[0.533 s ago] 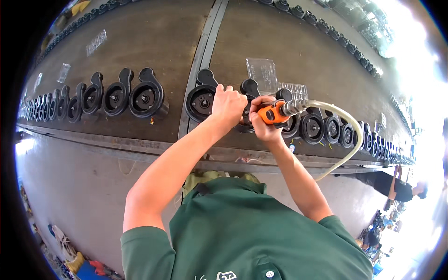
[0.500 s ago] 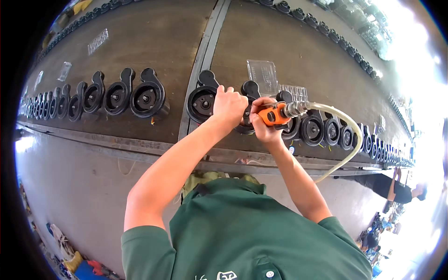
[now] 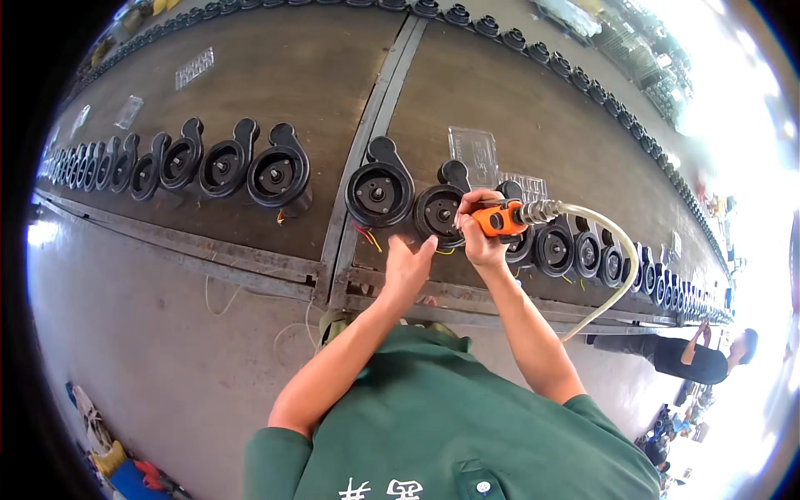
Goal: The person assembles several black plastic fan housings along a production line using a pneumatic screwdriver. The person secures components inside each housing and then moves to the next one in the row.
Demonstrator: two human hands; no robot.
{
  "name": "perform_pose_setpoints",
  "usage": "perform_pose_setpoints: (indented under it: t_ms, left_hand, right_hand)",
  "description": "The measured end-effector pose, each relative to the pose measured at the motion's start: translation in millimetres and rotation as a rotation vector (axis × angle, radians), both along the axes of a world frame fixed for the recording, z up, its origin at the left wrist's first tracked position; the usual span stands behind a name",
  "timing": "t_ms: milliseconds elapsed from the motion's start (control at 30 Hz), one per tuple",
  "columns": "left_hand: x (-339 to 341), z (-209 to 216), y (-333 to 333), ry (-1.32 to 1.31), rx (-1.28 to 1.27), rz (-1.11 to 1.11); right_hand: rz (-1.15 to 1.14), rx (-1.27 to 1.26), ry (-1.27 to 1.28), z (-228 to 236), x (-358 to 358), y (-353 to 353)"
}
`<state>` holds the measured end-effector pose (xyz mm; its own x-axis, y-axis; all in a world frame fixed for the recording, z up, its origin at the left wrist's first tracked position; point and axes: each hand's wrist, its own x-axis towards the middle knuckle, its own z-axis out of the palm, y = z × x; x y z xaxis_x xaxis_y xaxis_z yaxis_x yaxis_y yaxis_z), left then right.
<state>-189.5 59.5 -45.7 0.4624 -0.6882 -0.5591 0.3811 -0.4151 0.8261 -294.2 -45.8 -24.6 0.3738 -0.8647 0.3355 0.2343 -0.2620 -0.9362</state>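
My right hand (image 3: 482, 237) is wrapped round an orange air-powered tool (image 3: 497, 220), which lies level with its metal hose fitting to the right. The tool's working end is hidden by my fingers, close to a round black motor housing (image 3: 438, 212) with a shaft at its centre. At that housing's lower left edge is my left hand (image 3: 407, 265), thumb and fingers apart and nothing visible between them. Just left stands another black housing (image 3: 379, 193), with red and yellow wires (image 3: 367, 237) hanging from its near side.
A pale air hose (image 3: 631, 267) loops down on the right. Rows of similar housings (image 3: 277, 173) line the bench (image 3: 283, 75), crossed by a metal seam (image 3: 367, 125). Clear plastic trays (image 3: 473, 157) lie behind. Another person (image 3: 692, 358) stands at far right.
My left hand has come off the housings and moved down toward the bench's near edge, its fingers spreading. The right hand still holds the orange tool at nearly the same spot.
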Motion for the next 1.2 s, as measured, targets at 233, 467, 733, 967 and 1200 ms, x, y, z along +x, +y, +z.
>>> perform_pose_setpoints:
  t_ms: [233,467,733,967,1200]
  left_hand:
    - [-5,-39,-44,-0.228,-0.039,-0.065]
    - [-11,-64,-43,-0.288,-0.090,-0.049]
    - [-11,-66,-43,-0.364,-0.065,-0.056]
    - [-12,-63,-43,-0.327,-0.057,-0.044]
    - [-16,-55,-43,-0.476,-0.047,0.053]
  right_hand:
    - [0.035,-0.018,-0.060,32,24,-9]
    - [0.011,0.104,-0.156,22,46,-25]
    - [-0.009,0.073,-0.109,12,47,-29]
    - [0.084,0.050,-0.162,5,52,-29]
    - [0.104,0.039,-0.098,-1,57,-30]
